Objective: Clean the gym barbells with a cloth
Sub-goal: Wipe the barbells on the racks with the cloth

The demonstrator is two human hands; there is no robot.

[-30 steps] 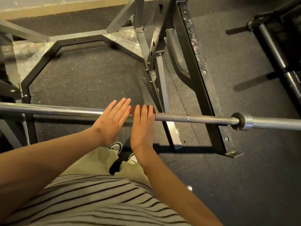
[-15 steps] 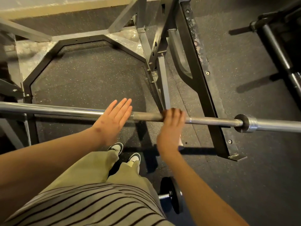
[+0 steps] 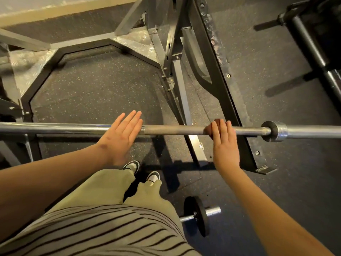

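Speckled rubber floor [image 3: 96,85] is seen under everything, and a steel rack [image 3: 217,74] is planted on it, with its dark slanted upright crossing behind the barbell [image 3: 175,129] just short of the collar [image 3: 273,131]. The barbell is laid level across the whole view, up off the floor (what it's resting on at either end can't be made out). A small dumbbell [image 3: 197,216] is left on the floor on the near side of the barbell, below its knurled stretch. The left hand [image 3: 120,137] is laid flat on the barbell near its middle, with the fingers straight and together and nothing gripped. The right hand [image 3: 224,145] is set further along the barbell toward the collar, with the fingers curled over the top of the shaft. A dark reddish cloth [image 3: 208,129] is pinned between those fingers and the barbell, with only a bit of it showing at their left edge.
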